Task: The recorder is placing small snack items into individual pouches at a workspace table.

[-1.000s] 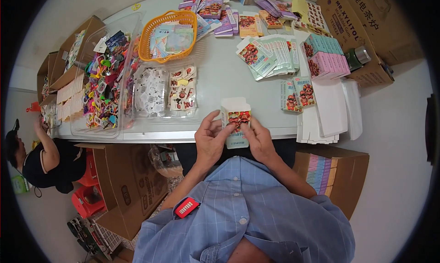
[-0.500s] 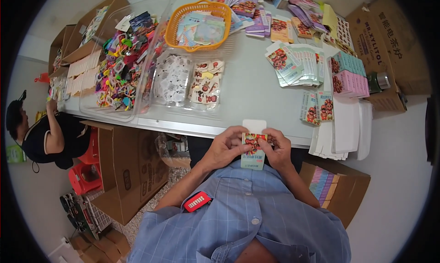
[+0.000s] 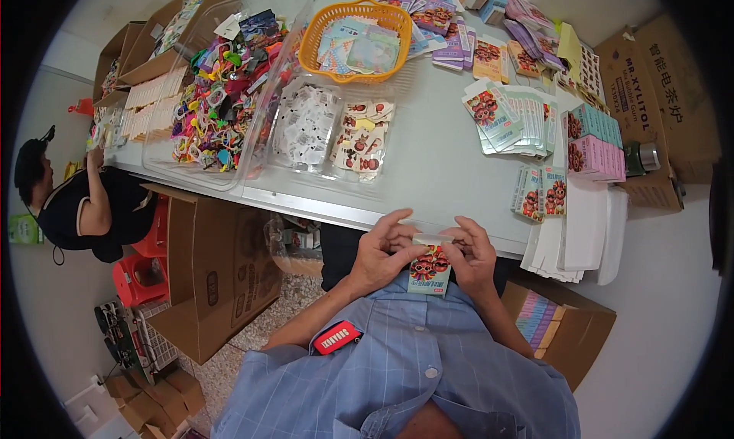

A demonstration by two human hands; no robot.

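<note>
Close to my body, just off the table's front edge, I hold a small pale-green printed carton [image 3: 428,272] with red cartoon figures. My left hand [image 3: 380,252] pinches its upper left corner with the thumb, its other fingers raised and bent. On the opposite corner, my right hand [image 3: 472,259] grips with thumb and fingers. The carton's top flap [image 3: 430,239] lies low between my fingertips and is partly hidden by them. Similar flat green cartons [image 3: 516,118] lie fanned out on the table, with a few more [image 3: 539,193] nearer to me on the right.
Left on the table [image 3: 436,156] are a clear tub of colourful trinkets [image 3: 222,102], clear trays with white packets [image 3: 306,125] and stickers [image 3: 361,144], and a yellow basket [image 3: 355,78]. Stacked boxes [image 3: 592,144] stand right. A co-worker [image 3: 84,202] is at far left.
The white top flap, which stood up above the carton, is now folded down between my fingers. My left fingers have lifted and spread a little. The whole view has shifted slightly.
</note>
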